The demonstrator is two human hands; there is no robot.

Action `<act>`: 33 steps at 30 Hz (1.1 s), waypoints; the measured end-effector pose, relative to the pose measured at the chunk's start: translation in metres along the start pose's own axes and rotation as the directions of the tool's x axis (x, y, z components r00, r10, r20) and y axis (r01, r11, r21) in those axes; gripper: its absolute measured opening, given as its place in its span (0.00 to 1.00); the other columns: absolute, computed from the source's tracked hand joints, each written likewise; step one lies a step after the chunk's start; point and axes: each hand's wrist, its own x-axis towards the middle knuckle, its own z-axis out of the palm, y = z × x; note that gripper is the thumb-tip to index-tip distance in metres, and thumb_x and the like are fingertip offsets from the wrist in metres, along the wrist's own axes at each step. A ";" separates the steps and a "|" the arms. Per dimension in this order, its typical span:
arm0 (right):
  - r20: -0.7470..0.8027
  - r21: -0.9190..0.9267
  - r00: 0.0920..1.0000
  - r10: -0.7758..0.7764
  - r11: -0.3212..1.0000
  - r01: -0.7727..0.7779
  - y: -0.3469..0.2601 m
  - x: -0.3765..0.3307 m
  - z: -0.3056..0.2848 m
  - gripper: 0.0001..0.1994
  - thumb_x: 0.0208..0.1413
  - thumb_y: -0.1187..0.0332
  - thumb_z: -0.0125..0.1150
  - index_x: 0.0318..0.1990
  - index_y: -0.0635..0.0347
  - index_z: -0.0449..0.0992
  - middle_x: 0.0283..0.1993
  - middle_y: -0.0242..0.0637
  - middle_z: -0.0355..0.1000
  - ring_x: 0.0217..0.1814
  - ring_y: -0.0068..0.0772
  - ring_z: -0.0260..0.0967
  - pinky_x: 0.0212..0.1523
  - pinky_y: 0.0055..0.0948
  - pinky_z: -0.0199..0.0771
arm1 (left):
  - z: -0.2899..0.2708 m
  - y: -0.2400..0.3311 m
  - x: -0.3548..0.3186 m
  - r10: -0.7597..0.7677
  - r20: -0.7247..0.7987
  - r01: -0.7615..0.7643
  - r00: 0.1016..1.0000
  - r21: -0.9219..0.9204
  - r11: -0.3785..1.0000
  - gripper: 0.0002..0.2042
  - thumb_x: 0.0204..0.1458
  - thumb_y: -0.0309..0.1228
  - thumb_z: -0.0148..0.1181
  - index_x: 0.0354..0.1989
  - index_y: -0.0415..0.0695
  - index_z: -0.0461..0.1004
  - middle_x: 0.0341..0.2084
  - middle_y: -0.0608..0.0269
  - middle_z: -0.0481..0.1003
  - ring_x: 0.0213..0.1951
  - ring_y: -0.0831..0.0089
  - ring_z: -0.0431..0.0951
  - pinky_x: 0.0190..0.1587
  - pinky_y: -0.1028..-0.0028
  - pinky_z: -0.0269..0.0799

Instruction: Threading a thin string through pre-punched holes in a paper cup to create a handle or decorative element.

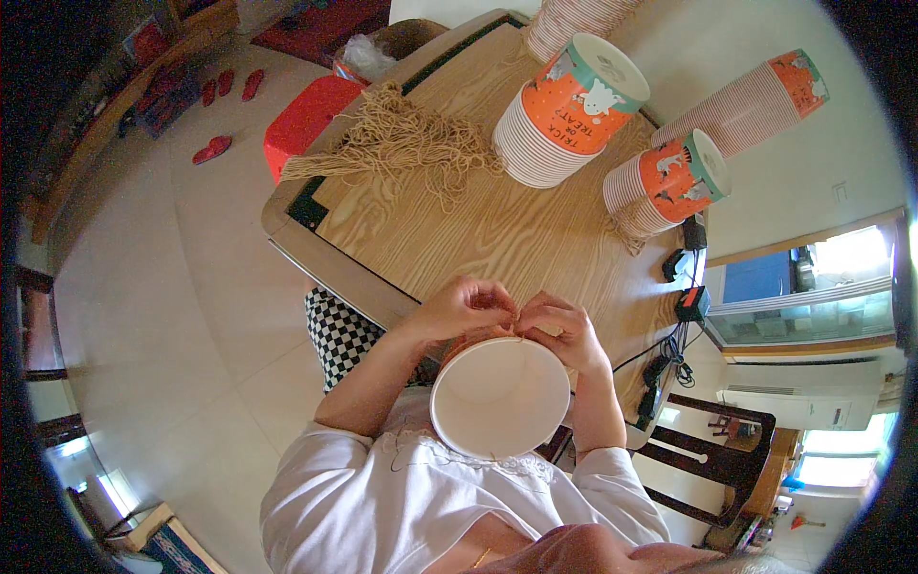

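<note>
A paper bucket with a white inside leans against my chest, its open mouth tipped up toward me. At its far rim my left hand and my right hand meet, fingertips pinched close together. A thin tan bit of string shows between them at the rim; its exact path is hidden by the fingers. Both hands are closed. A loose thin strand lies over my white shirt beside the bucket. Beyond the hands, a heap of tan string spreads over the table's far left part.
Stacks of orange and green patterned paper buckets stand on the wood-grain table: a large stack, a smaller stack with string around its base, and others behind. Black cables and adapters lie along the right edge. A red stool stands left.
</note>
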 end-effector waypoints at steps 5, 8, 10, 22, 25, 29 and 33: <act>-0.016 0.012 0.999 -0.043 0.999 0.043 -0.003 0.002 0.000 0.05 0.42 0.77 0.63 0.30 0.60 0.77 0.30 0.38 0.71 0.34 0.36 0.69 0.34 0.30 0.70 | 0.002 0.010 -0.001 -0.032 0.033 0.027 0.999 0.128 0.991 0.08 0.48 0.27 0.57 0.35 0.36 0.73 0.28 0.64 0.75 0.32 0.80 0.73 0.37 0.79 0.70; -0.001 -0.001 0.999 -0.040 0.999 0.040 -0.004 0.002 -0.002 0.06 0.42 0.77 0.63 0.30 0.60 0.77 0.30 0.38 0.71 0.34 0.36 0.69 0.34 0.30 0.70 | 0.002 0.010 -0.001 -0.031 0.078 0.024 0.996 0.086 0.996 0.09 0.48 0.28 0.57 0.36 0.36 0.73 0.29 0.64 0.75 0.32 0.80 0.73 0.37 0.79 0.70; -0.007 0.002 0.999 -0.033 0.999 0.033 -0.004 0.001 -0.002 0.06 0.42 0.77 0.62 0.31 0.59 0.77 0.29 0.38 0.71 0.34 0.35 0.69 0.34 0.30 0.70 | 0.003 0.012 -0.002 -0.032 0.083 0.024 0.996 0.095 0.995 0.09 0.48 0.28 0.57 0.36 0.37 0.73 0.29 0.64 0.75 0.33 0.80 0.73 0.37 0.79 0.70; -0.006 0.000 1.000 -0.027 1.000 0.027 -0.002 0.000 -0.001 0.05 0.42 0.77 0.62 0.29 0.60 0.77 0.29 0.37 0.71 0.34 0.36 0.68 0.34 0.30 0.69 | -0.001 0.003 -0.001 -0.055 0.094 0.045 0.994 0.102 0.994 0.09 0.46 0.28 0.58 0.34 0.39 0.72 0.28 0.65 0.75 0.33 0.80 0.73 0.37 0.79 0.69; -0.013 0.003 1.000 -0.016 1.000 0.016 -0.003 0.000 0.000 0.05 0.41 0.77 0.62 0.29 0.60 0.77 0.29 0.37 0.71 0.34 0.36 0.68 0.34 0.31 0.69 | -0.002 0.000 -0.001 -0.040 0.099 0.027 0.994 0.124 0.992 0.09 0.47 0.29 0.58 0.34 0.39 0.72 0.28 0.66 0.74 0.32 0.80 0.73 0.37 0.79 0.69; -0.009 -0.015 1.000 -0.016 1.000 0.016 -0.005 0.000 0.000 0.05 0.41 0.77 0.62 0.29 0.61 0.77 0.29 0.37 0.71 0.34 0.35 0.68 0.34 0.30 0.69 | -0.004 -0.003 -0.001 -0.026 0.106 0.012 0.994 0.127 0.992 0.08 0.47 0.29 0.58 0.34 0.39 0.72 0.28 0.66 0.74 0.32 0.80 0.72 0.36 0.79 0.69; -0.014 -0.002 0.999 -0.030 1.000 0.030 -0.003 0.000 -0.001 0.04 0.42 0.77 0.62 0.29 0.61 0.76 0.29 0.37 0.71 0.34 0.35 0.68 0.34 0.30 0.69 | -0.004 -0.003 -0.001 -0.025 0.101 0.015 0.995 0.098 0.995 0.08 0.47 0.29 0.58 0.34 0.39 0.72 0.28 0.66 0.74 0.32 0.81 0.72 0.36 0.79 0.68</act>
